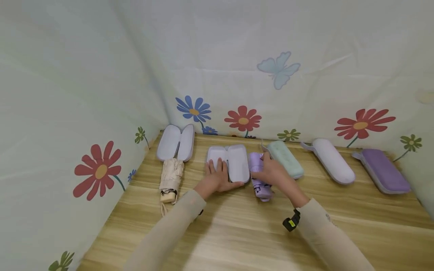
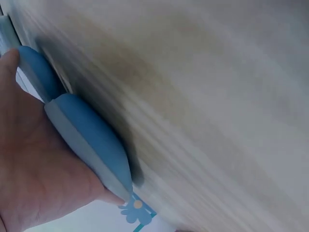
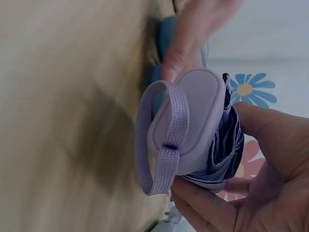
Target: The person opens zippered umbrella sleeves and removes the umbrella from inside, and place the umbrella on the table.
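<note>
Two-halved blue case (image 2: 86,118), spread open, touched at pale edge by left hand (image 2: 41,159); wood-grain tabletop (image 2: 203,106) shown alongside, blue flower print (image 2: 135,212) seen below.

**Tally, table (image 1: 237,233) and printed cloth (image 1: 305,22)**

Cases: five. Two open: far-left case (image 1: 169,143), middle case (image 1: 239,163). Three closed: green case (image 1: 286,160), pale case (image 1: 333,162), purple case (image 1: 385,171).
Umbrellas: two. One beige umbrella (image 1: 172,175), one purple umbrella (image 1: 256,162).
On cloth: one butterfly (image 1: 279,70); three large red flowers (image 1: 100,172); one large blue flower (image 1: 194,112); four green flowers (image 1: 289,135). Smallest blooms partly hidden, number uncertain.
</note>
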`<state>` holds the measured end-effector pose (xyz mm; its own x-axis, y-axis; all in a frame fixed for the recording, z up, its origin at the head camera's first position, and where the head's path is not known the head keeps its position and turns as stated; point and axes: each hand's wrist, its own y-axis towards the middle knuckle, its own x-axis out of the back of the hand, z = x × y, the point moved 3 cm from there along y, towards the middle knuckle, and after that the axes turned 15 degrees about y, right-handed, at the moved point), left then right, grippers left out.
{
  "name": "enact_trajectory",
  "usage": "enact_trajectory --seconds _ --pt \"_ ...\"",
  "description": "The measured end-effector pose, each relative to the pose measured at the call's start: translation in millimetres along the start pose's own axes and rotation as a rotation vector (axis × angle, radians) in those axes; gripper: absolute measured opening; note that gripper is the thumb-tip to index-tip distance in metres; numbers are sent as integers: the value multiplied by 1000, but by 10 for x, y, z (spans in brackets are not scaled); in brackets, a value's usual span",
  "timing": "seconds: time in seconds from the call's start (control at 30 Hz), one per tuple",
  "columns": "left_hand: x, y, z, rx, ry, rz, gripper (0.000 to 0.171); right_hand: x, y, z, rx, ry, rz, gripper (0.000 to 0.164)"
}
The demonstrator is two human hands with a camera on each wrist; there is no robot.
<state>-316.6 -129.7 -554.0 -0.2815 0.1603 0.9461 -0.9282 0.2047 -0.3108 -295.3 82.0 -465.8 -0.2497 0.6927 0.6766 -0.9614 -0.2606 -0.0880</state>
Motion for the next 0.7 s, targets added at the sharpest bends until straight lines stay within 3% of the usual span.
enact_trajectory --seconds 0.17,0.3,0.5,0.7 --pt "-34 98 76 4 44 80 130 -36 -170 -127 -6 -49 8 75" --pt "-90 126 158 -5 69 126 133 -126 -194 -158 -26 -87 6 77" --pt "-132 96 182 -21 75 134 137 -319 -211 -160 -50 -111 18 79" --pt "-52 73 180 -18 75 96 133 -364 -231 -147 -51 -154 1 69"
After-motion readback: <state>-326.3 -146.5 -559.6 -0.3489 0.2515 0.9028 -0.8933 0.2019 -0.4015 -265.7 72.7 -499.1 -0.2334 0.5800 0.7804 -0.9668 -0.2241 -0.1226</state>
